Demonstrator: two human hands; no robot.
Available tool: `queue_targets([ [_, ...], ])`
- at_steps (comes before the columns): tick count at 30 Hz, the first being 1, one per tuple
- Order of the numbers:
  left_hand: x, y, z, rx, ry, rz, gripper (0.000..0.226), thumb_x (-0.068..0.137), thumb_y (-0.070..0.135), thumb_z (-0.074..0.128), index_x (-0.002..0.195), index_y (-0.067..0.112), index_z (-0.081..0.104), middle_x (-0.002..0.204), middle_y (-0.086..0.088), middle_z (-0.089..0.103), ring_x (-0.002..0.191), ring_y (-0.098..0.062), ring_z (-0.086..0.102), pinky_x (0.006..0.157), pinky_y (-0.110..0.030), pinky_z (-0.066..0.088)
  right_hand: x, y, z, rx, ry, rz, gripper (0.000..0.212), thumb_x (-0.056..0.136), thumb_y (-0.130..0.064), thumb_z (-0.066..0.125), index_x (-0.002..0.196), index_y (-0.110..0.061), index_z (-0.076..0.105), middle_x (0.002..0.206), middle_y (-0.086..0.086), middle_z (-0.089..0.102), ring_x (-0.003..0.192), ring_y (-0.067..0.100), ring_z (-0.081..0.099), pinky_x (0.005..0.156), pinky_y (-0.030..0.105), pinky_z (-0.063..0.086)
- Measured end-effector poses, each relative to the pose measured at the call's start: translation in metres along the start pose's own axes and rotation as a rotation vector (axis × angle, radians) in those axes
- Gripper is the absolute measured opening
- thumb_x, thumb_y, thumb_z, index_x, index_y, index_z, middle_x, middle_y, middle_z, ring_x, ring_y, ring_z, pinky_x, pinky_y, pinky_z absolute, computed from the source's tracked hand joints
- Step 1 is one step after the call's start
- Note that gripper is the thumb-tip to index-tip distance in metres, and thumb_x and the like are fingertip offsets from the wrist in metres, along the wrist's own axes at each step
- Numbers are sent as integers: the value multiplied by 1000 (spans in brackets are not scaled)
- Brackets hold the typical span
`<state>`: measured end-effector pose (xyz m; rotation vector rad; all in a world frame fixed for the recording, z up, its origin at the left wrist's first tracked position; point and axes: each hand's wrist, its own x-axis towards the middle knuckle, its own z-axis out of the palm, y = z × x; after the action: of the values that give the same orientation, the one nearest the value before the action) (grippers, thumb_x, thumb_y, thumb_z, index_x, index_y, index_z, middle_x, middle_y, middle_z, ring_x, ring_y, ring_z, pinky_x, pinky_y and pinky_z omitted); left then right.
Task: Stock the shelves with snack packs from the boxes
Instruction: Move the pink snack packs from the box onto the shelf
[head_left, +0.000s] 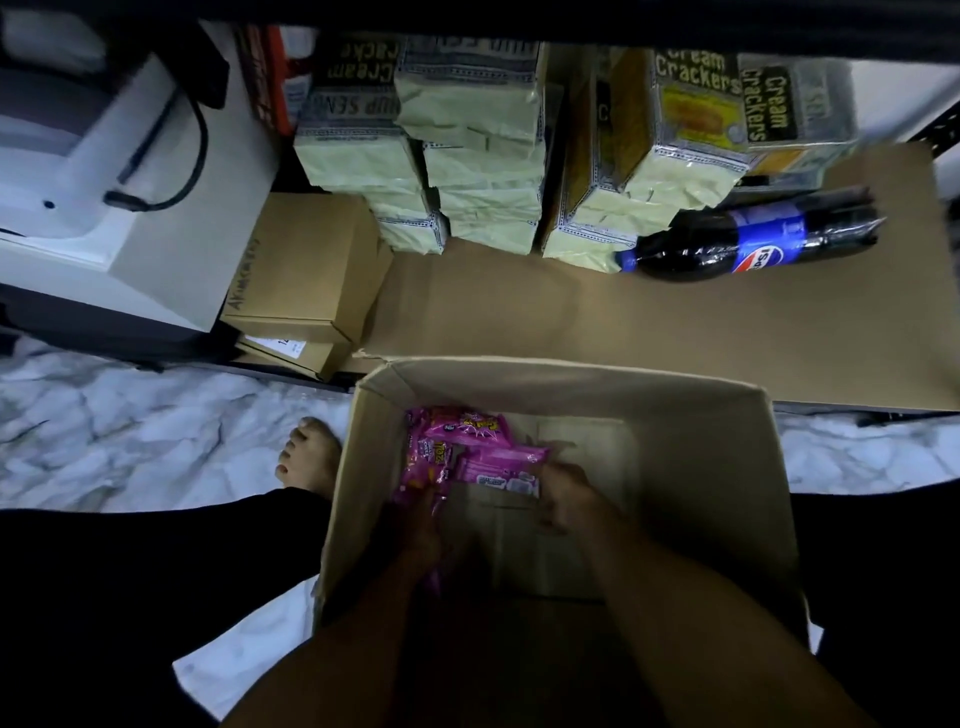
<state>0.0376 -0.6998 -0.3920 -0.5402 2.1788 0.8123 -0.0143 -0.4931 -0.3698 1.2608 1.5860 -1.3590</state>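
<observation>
Pink snack packs (457, 447) lie in a small heap at the bottom of an open cardboard box (701, 467), and both hands reach down into it. The left hand (423, 530) has its fingers on the packs at the heap's near edge; whether they curl round one is too dark to tell. The right hand (563, 496) grips the right end of one pack (501, 465), which stretches away to its left, touching the rest. Beyond both hands, past the box's far wall, the cardboard-lined shelf (675, 332) carries cream cracker packs (483, 145) and a cola bottle (753, 239) lying on its side.
</observation>
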Motion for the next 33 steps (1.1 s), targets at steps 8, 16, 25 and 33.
queue_targets([
  [8,16,40,-3,-387,190,-98,35,76,-14,64,62,14,47,69,-15,56,72,-26,52,69,-33,39,15,-13,0,388,-193,161,21,97,-33,56,96,-12,59,92,9,64,79,23,62,58,33,53],
  [16,15,22,-24,-603,38,-215,25,82,0,70,103,12,61,106,-14,66,92,-26,60,80,-35,51,12,-7,-11,178,-120,53,37,95,-41,57,110,-7,59,98,11,70,82,24,68,61,32,54],
  [25,-10,26,-5,-548,-61,-182,24,70,6,84,88,11,69,92,-10,71,87,-28,67,77,-37,57,1,-7,-22,222,-194,-5,14,99,-23,51,104,-15,62,105,12,70,92,27,68,79,38,55],
  [33,-4,38,-16,-134,85,-40,19,85,5,68,104,6,70,106,-11,67,100,-27,61,78,-23,47,7,-19,4,264,-296,77,30,102,-29,46,126,-13,55,98,6,66,84,20,64,62,30,52],
])
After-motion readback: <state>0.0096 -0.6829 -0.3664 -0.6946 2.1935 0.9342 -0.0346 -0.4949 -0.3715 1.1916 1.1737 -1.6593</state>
